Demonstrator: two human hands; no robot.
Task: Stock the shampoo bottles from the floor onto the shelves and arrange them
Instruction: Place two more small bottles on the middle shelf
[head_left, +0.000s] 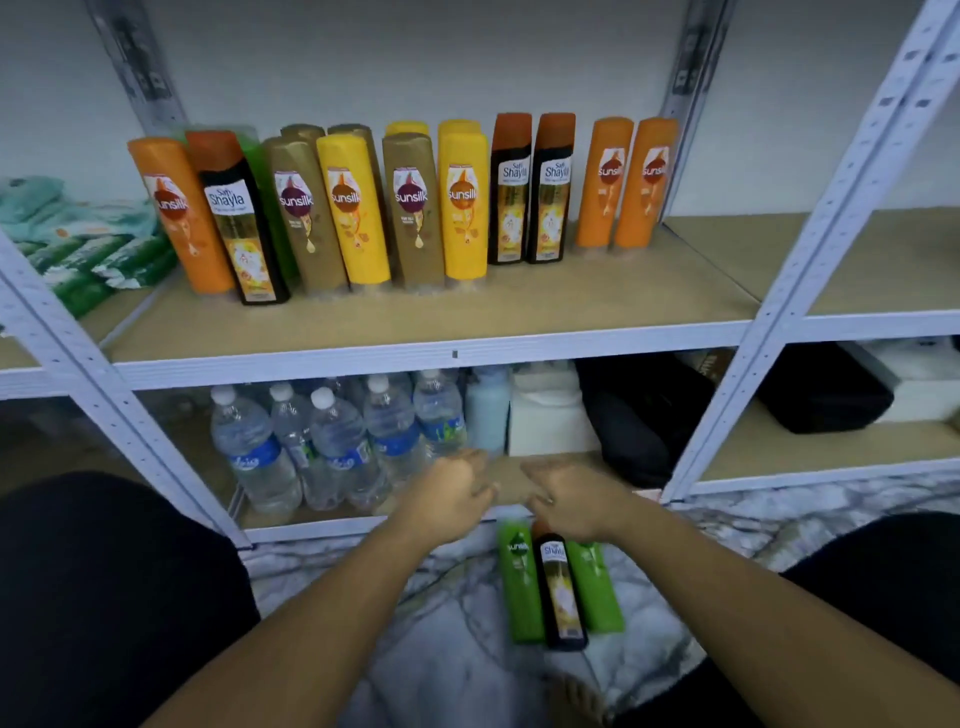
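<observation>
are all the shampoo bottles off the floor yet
No, a black bottle lies between two green bottles on the floor.

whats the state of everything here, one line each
shelf bottles, capped, standing on the upper shelf, leftmost ones leaning
floor bottles, three side by side on the floor, not yet shelved
water bottles, capped, upright on the lower shelf
left hand, empty, fingers loosely curled
right hand, fingers relaxed, over the floor bottles' tops, contact unclear
</observation>
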